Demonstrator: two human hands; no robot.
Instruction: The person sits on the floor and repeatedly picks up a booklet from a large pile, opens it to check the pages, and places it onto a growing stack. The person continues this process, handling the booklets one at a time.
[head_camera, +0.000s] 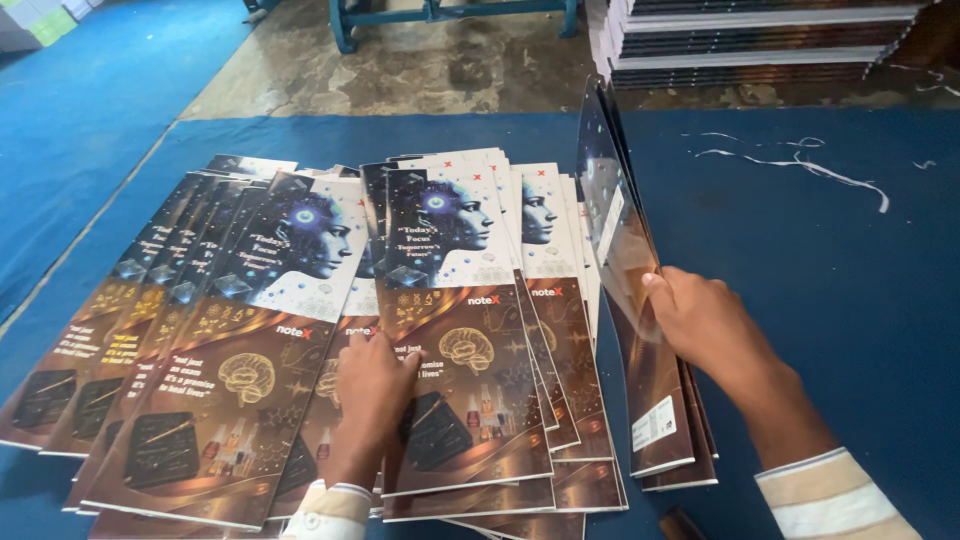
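Blue mat (820, 300): right hand (705, 325) grips tilted covers (625, 250) (upright stack); left hand (372, 385) flat, fingers released, on fanned covers (450, 300).

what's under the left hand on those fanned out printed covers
The left hand lies flat on the middle stack of glossy covers, with more covers fanned beneath. Blue cloth shows around them. The print under the palm and the number of sheets are hidden.

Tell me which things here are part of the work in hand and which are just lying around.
In hand: fanned glossy covers under left hand; tilted-up covers gripped by right hand.
Lying about: paper strips, stacked sheets, blue frame.
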